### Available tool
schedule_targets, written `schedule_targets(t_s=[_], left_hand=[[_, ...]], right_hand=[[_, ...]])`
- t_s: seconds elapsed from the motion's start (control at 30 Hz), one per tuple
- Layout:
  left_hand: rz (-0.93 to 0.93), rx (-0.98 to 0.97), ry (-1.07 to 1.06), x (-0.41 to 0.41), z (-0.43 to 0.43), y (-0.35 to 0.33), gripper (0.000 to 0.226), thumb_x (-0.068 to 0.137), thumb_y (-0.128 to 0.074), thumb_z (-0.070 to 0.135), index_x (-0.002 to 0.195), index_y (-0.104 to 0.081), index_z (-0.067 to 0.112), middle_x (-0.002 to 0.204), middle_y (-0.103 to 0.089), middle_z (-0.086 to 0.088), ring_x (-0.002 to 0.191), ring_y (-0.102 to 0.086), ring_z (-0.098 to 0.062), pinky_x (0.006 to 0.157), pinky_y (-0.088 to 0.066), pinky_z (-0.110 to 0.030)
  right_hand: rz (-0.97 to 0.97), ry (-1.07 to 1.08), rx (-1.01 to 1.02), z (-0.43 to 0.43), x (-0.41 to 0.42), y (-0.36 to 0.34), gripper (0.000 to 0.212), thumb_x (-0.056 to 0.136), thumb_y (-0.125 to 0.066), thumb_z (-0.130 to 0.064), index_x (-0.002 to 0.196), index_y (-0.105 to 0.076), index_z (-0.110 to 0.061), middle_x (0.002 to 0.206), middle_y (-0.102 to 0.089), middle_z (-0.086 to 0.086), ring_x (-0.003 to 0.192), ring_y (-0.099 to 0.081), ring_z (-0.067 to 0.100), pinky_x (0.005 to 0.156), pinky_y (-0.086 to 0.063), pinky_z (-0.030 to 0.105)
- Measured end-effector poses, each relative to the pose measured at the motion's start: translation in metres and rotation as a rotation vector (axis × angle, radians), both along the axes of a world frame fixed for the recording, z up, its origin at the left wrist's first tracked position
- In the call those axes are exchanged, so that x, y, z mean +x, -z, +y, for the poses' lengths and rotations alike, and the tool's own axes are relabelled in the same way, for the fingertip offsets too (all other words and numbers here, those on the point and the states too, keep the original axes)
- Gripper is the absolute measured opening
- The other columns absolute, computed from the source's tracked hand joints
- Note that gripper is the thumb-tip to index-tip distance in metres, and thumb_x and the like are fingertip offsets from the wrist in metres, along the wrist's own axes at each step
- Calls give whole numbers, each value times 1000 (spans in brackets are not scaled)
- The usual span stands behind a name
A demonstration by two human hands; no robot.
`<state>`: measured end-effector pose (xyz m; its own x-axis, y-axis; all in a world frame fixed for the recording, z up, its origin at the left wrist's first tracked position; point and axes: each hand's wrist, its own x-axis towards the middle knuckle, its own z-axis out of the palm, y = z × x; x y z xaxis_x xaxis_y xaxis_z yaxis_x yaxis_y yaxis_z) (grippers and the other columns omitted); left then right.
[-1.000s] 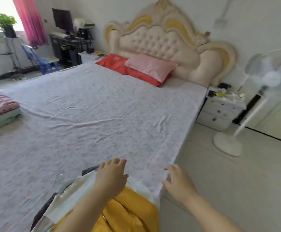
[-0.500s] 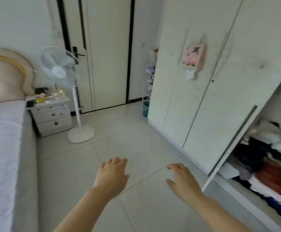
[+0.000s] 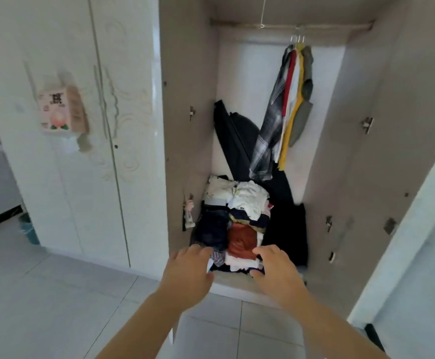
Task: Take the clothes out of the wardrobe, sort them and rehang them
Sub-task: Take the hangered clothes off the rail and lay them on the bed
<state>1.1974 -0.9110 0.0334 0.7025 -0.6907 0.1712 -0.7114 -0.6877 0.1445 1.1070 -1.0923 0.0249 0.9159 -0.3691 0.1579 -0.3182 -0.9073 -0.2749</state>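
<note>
1. Location of the goods. We find a pile of clothes [image 3: 237, 224] on the floor of the open wardrobe [image 3: 188, 99], set toward its left wall. The front of the pile lies at the front edge of that floor.
2. Axis of the pile. Its long axis runs front to back, from the front edge toward the back wall. A navy piece and a rust-coloured piece face us at the near end, with white pieces behind.
3. Adjoining items. A black garment [image 3: 286, 234] lies just beside the pile on its right. The hanging clothes [image 3: 289, 99] sit at the right end of the rail [image 3: 289, 25] and slant down and leftward toward the pile.
4. Hands. The left hand [image 3: 188, 274] and right hand [image 3: 276, 270] both reach forward with palms down. Their fingers are extended and spread, and they hold nothing.
5. Governing relation. The pile lies directly ahead of the fingertips and between the two hands. The left fingertips reach its front left corner and the right its front right corner. We cannot tell whether either is touching cloth.
6. Nearness. We judge the hands about equally near, with neither clearly leading.
7. Assessment. We judge that the coming move is a two-handed lift from the near end. The hands would have to close in from both flanks, across the long axis. The loose stacking may shed pieces.
</note>
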Motion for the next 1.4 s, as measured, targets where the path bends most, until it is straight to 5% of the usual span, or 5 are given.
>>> schedule_targets(t_s=[0.67,1.1,1.4], left_hand=[[-206,-359,311,295,-319,-175,55,92,-48,37,141,-30,22,136,-42,-2,123,-41,-22,98,-35,-37],[-212,-628,246,472,-479,-270,54,92,-50,36,141,-34,20,139,-41,-6,123,-43,-22,98,-36,-33],[-285,-748,171,552,-561,-329,52,92,-51,36,139,-35,22,138,-42,-3,125,-41,-21,99,-37,-34]], right_hand=[[-373,179,-200,-255,245,-170,48,91,-55,-27,135,-40,-20,131,-44,0,120,-43,18,96,-37,25],[-597,23,-445,-428,439,-286,49,92,-53,-24,137,-37,-19,136,-41,3,123,-39,19,98,-36,27],[-714,-20,-573,-508,550,-367,53,90,-49,-5,139,-33,-13,137,-35,5,125,-34,21,98,-34,28]])
